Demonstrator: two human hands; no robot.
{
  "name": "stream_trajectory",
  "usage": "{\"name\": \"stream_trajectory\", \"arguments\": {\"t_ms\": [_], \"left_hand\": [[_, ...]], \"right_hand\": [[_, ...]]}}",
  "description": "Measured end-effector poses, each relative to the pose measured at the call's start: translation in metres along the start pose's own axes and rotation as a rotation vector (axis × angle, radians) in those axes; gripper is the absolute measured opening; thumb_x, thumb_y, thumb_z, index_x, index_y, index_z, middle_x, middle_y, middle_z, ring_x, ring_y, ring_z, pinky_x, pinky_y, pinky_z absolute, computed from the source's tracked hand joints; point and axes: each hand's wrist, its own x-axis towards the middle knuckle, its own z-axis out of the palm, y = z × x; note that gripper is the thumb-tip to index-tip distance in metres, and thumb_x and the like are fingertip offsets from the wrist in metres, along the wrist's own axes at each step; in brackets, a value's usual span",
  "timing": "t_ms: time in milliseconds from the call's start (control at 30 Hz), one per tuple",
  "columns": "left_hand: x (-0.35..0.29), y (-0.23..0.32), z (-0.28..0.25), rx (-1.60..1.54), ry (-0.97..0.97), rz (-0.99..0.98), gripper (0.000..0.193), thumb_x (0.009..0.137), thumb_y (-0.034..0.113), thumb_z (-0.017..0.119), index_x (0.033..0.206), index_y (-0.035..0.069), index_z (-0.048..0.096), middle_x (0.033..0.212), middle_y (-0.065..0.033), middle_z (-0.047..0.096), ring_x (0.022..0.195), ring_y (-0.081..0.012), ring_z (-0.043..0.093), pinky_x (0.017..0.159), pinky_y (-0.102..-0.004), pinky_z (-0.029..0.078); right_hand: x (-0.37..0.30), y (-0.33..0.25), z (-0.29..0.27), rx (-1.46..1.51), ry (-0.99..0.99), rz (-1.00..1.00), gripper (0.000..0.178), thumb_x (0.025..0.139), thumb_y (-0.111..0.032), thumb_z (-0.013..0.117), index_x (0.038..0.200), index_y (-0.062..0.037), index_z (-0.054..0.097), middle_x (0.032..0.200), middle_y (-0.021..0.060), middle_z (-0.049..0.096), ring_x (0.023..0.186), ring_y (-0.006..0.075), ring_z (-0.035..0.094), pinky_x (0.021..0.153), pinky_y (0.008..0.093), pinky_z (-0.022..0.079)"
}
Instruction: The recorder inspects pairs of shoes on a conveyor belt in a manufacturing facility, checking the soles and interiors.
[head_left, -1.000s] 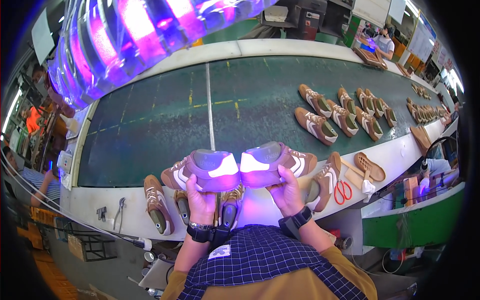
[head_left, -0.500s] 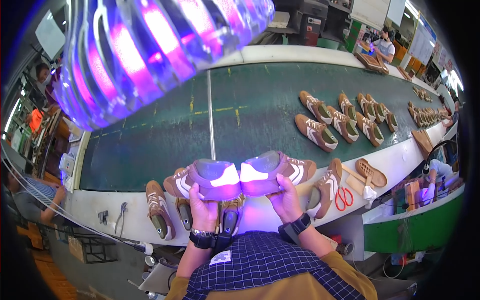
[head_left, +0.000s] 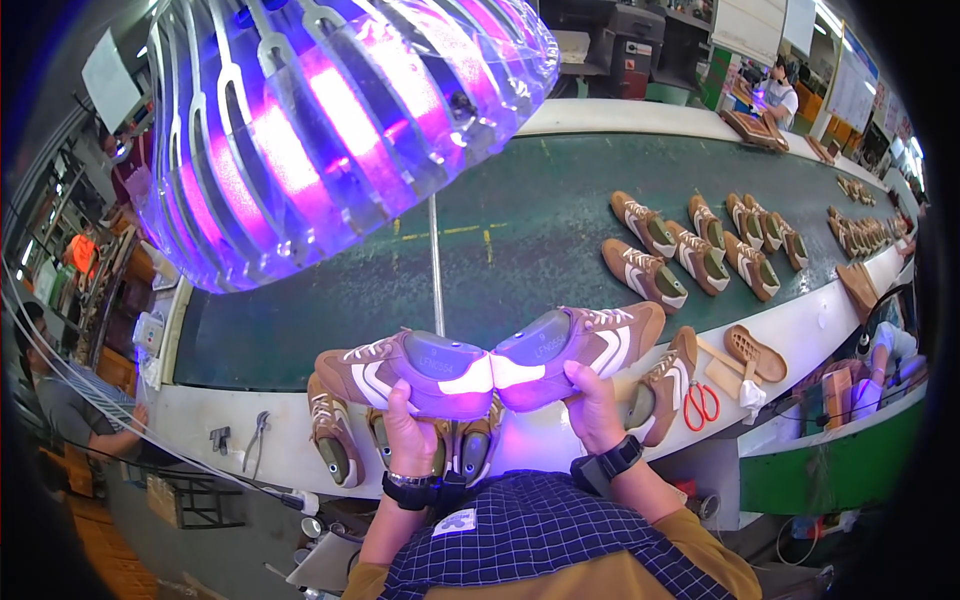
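My left hand (head_left: 410, 432) is closed around a brown sneaker (head_left: 375, 372) with white side stripes, its toe to the left. In my right hand (head_left: 597, 412) is a matching sneaker (head_left: 620, 345), toe to the right. Their white heel patches meet in the middle under purple light, and a grey-green shoe last fills each opening. Behind my left hand, more sneakers stand on the white ledge, partly hidden; one sneaker (head_left: 335, 437) is at the left. Another sneaker (head_left: 668, 388) rests beside my right hand.
A caged lamp (head_left: 330, 150) glowing purple hangs over the green conveyor belt (head_left: 540, 240). Several sneakers (head_left: 645, 272) stand on the belt at right. The white ledge (head_left: 190, 405) carries pliers (head_left: 257, 440), red-handled scissors (head_left: 700, 402) and a tan sole (head_left: 755, 352). Other people work around.
The sneakers in my hands have tilted, the right one now higher with its toe raised, and the left toe lower. The whole view has shifted slightly, bringing the lamp lower.
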Motion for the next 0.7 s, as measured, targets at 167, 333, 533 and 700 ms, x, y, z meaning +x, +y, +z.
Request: {"name": "stream_trajectory", "arguments": {"t_ms": [167, 333, 533, 700], "left_hand": [[-0.001, 0.003, -0.002, -0.039, 0.016, -0.058, 0.041, 0.082, 0.020, 0.059, 0.119, 0.004, 0.050, 0.111, -0.0034, 0.057, 0.102, -0.0167, 0.057, 0.090, -0.0328, 0.047], [0.001, -0.001, -0.008, -0.043, 0.027, -0.046, 0.041, 0.083, 0.020, 0.059, 0.119, 0.003, 0.050, 0.112, -0.0037, 0.057, 0.103, -0.0170, 0.056, 0.091, -0.0334, 0.046], [0.001, -0.001, -0.007, -0.041, 0.039, -0.040, 0.040, 0.084, 0.020, 0.059, 0.119, 0.003, 0.050, 0.112, -0.0040, 0.057, 0.103, -0.0171, 0.056, 0.091, -0.0335, 0.046], [0.002, -0.005, -0.009, 0.052, 0.092, -0.041, 0.036, 0.084, 0.028, 0.060, 0.112, 0.006, 0.055, 0.103, -0.0028, 0.062, 0.094, -0.0156, 0.060, 0.080, -0.0318, 0.050]], "right_hand": [[0.003, 0.004, -0.001, -0.014, 0.004, 0.010, 0.047, 0.081, -0.012, 0.061, 0.123, -0.0029, 0.042, 0.110, 0.0071, 0.055, 0.099, 0.0185, 0.058, 0.085, 0.0360, 0.049], [0.006, 0.010, -0.006, -0.025, 0.010, 0.021, 0.047, 0.081, -0.011, 0.062, 0.123, -0.0031, 0.042, 0.109, 0.0066, 0.055, 0.099, 0.0181, 0.058, 0.086, 0.0357, 0.049], [0.007, 0.010, -0.002, -0.078, 0.019, -0.013, 0.045, 0.083, -0.016, 0.060, 0.123, -0.0018, 0.045, 0.109, 0.0073, 0.059, 0.099, 0.0200, 0.059, 0.087, 0.0393, 0.048], [0.012, 0.012, -0.003, -0.101, 0.040, 0.015, 0.044, 0.082, -0.016, 0.061, 0.120, -0.0011, 0.045, 0.106, 0.0081, 0.058, 0.097, 0.0208, 0.060, 0.085, 0.0399, 0.049]]}}
